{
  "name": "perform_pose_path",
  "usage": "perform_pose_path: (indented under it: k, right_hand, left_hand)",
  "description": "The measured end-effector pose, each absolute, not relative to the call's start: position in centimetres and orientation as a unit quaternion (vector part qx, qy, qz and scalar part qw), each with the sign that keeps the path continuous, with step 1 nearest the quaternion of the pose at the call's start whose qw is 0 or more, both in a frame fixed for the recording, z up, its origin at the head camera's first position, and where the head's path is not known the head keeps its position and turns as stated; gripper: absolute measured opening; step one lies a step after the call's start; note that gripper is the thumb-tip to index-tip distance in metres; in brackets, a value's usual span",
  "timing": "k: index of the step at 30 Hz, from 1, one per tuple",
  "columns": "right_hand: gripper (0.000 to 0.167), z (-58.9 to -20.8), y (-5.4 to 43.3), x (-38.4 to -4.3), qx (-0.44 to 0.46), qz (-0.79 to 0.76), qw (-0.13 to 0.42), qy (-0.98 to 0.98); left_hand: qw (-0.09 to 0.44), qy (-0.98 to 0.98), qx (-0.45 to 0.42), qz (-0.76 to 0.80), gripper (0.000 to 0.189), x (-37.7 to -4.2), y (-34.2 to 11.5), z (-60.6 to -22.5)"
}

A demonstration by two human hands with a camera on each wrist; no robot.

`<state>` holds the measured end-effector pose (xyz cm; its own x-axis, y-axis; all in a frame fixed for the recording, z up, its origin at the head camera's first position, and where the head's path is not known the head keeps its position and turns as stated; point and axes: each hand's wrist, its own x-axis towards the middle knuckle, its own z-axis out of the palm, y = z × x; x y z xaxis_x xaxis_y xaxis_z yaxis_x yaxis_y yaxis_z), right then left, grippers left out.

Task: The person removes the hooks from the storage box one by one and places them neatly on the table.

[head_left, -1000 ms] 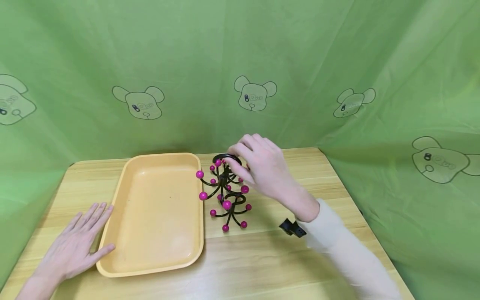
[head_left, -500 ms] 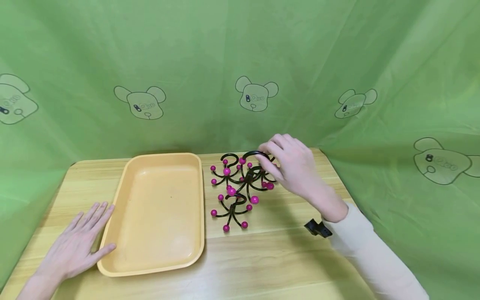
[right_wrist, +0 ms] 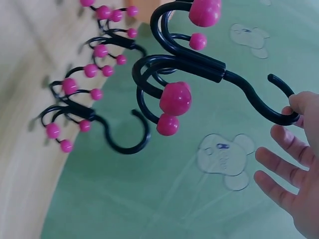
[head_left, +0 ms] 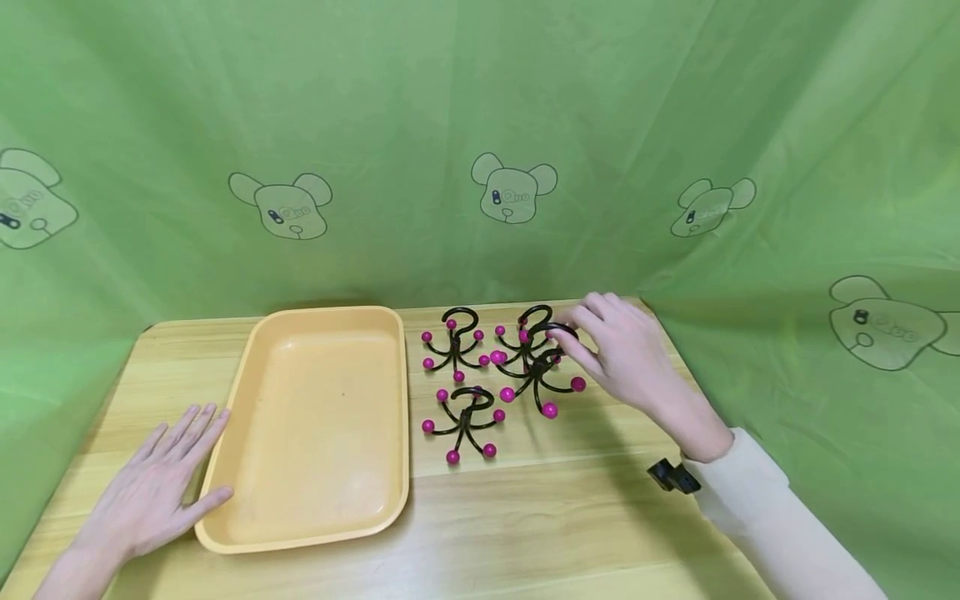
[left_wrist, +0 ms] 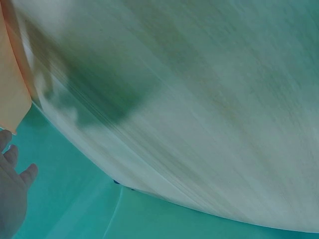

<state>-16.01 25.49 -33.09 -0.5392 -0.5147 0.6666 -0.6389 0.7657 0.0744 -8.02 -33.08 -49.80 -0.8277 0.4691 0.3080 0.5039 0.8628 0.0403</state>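
Observation:
My right hand (head_left: 630, 358) pinches the curved top of a black multi-arm hanger hook (head_left: 537, 367) between thumb and index finger. In the right wrist view the held hook (right_wrist: 199, 65) hangs above the table, its curled arms tipped with pink balls, while the other fingers are spread apart. Below it and behind, a matching hook (head_left: 537, 307) is partly hidden. Two more such hooks stand upright to the left, a back one (head_left: 454, 342) and a front one (head_left: 465, 417). My left hand (head_left: 150, 492) lies with straight fingers along the left rim of the yellow tray (head_left: 406, 417).
The wooden table (head_left: 555, 533) is enclosed by a green curtain (head_left: 405, 167) with printed bear faces, close behind its back edge. The tray holds no hooks. A small black device (head_left: 673, 477) is on the right wrist, by the light sleeve (head_left: 765, 492).
My right hand has carried the held hook rightward, from above the back left hook to the front of the back right one. The left hand and tray have stayed in place.

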Motion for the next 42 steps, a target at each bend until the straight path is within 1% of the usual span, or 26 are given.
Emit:
perform_pose_path:
  k: [6, 12, 14, 20, 29, 37, 42]
  right_hand:
    - [0.052, -35.0, 27.1, -15.8, 0.338, 0.088, 0.34, -0.873]
    - [0.055, -37.0, 28.5, -15.7, 0.342, 0.086, 0.326, -0.877]
    - [0.054, -37.6, 28.8, -15.8, 0.346, 0.086, 0.325, -0.876]
    - [0.034, -39.2, 29.6, -15.8, 0.362, 0.086, 0.308, -0.876]
    - [0.022, -41.5, 30.5, -16.1, 0.375, 0.084, 0.276, -0.881]
    - [0.019, -42.8, 30.7, -16.1, 0.374, 0.093, 0.259, -0.886]
    - [0.028, -43.3, 30.9, -16.1, 0.377, 0.1, 0.257, -0.884]
  left_hand:
    - [0.148, -0.953, -0.256, -0.058, 0.102, -8.0, -33.1, -49.9]
    - [0.152, -0.953, -0.256, -0.06, 0.101, -7.9, -33.1, -49.8]
    - [0.153, -0.952, -0.257, -0.06, 0.101, -8.0, -33.1, -49.8]
    - [0.153, -0.952, -0.258, -0.06, 0.101, -8.0, -33.1, -49.8]
    - [0.154, -0.952, -0.257, -0.06, 0.101, -8.0, -33.1, -50.0]
    - [0.153, -0.953, -0.256, -0.06, 0.1, -8.0, -33.0, -49.9]
    - [0.153, -0.953, -0.253, -0.059, 0.101, -7.9, -33.0, -49.8]
